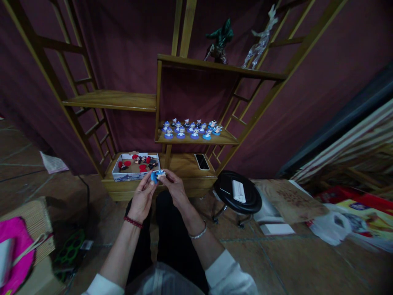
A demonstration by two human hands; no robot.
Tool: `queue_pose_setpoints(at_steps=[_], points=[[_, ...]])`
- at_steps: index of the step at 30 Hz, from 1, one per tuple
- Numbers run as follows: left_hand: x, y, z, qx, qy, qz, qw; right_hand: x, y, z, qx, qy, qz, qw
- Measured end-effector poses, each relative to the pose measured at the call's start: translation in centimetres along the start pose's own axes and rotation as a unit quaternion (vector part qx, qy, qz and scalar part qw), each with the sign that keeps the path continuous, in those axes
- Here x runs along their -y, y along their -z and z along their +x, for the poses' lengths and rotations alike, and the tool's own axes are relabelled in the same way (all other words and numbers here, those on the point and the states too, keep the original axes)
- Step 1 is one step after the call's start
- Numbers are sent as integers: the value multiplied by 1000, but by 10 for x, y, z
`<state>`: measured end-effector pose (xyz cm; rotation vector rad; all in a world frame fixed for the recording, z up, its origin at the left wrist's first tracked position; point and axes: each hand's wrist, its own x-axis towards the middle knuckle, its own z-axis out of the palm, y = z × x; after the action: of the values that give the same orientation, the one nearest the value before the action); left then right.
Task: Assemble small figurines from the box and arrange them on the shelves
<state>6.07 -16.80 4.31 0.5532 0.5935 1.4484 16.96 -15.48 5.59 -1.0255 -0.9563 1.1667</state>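
Between my two hands I hold a small figurine (161, 173) with a blue round base (154, 177). The fingers of my left hand (145, 196) pinch the base side, while my right hand (175, 186) grips the white and blue upper part. Just beyond my left hand stands a shallow box (129, 177) with several black and red figurines (143, 159) lying in it. On the raised middle shelf (196, 141), several figurines (181, 132) with purple or blue bases stand upright in rows.
A phone (202, 162) lies on the lower shelf. Two statuettes, one dark green (220, 41) and one clear (260, 43), stand on the top shelf. To the right is a black stool (238, 192) with a white object (238, 191) on it. Bags (334, 225) lie farther right.
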Motion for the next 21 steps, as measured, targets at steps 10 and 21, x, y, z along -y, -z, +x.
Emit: queue_pose_setpoints(at_steps=[10, 21], points=[[-1, 0, -1, -17, 10, 8, 1000, 0, 4, 3, 62, 65, -41, 995], [-2, 1, -1, -14, 5, 1, 1000, 1, 6, 7, 84, 109, -121, 983]])
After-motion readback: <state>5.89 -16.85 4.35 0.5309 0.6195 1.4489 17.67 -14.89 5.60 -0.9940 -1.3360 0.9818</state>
